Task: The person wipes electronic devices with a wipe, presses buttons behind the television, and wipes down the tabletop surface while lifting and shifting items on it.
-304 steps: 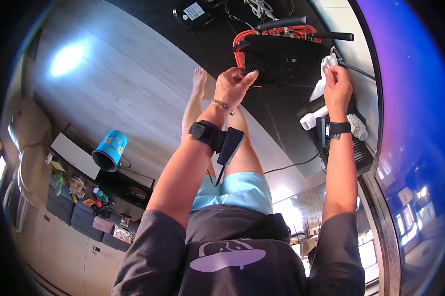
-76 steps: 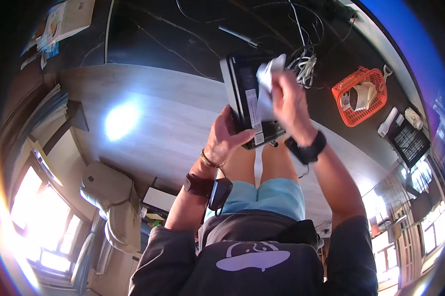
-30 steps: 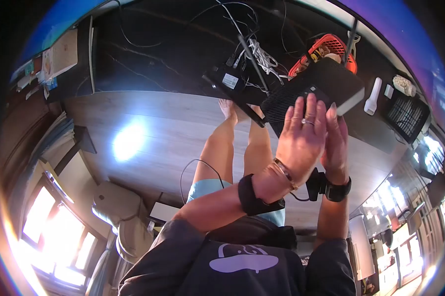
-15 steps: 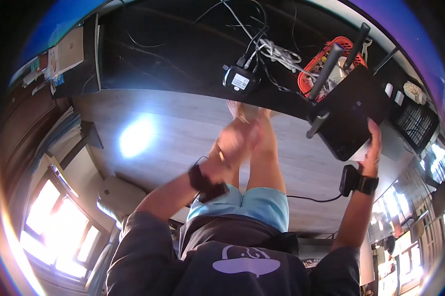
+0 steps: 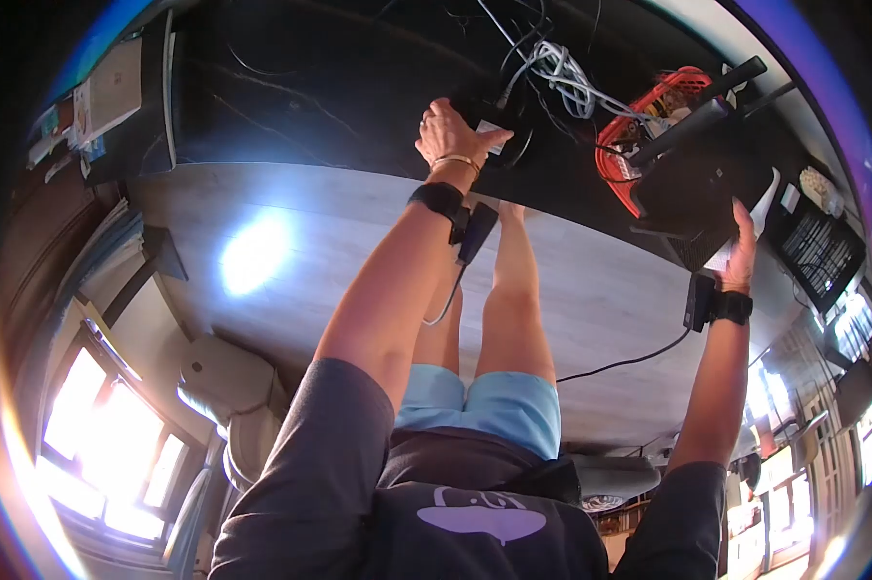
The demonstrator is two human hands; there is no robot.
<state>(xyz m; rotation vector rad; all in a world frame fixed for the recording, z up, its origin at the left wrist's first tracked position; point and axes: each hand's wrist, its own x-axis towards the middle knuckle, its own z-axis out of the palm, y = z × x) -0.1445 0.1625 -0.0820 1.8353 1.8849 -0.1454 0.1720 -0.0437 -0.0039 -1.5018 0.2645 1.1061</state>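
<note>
My left hand (image 5: 448, 138) grips the left side of a small black box with a white label (image 5: 495, 135) near the front edge of the dark table. Its thumb lies across the label, and the palm and fingers cover much of the box. A cable runs into the box's far side. On the right, my right hand (image 5: 741, 249) holds a black router (image 5: 697, 188) with several antennas by its near right edge, the thumb pointing up along the side. The router is tilted and partly covers a red plastic basket (image 5: 629, 198).
Coiled grey cable (image 5: 564, 77) lies between the box and the basket, which holds small mixed items. A black slotted tray (image 5: 816, 253) is at the right. Papers and a notebook (image 5: 115, 87) sit at the far left. Below the table edge are my legs and the floor (image 5: 339, 251).
My left hand has moved from above my legs up to the black box and taken hold of it. In my right hand the router has tilted, its broad face now turned farther away.
</note>
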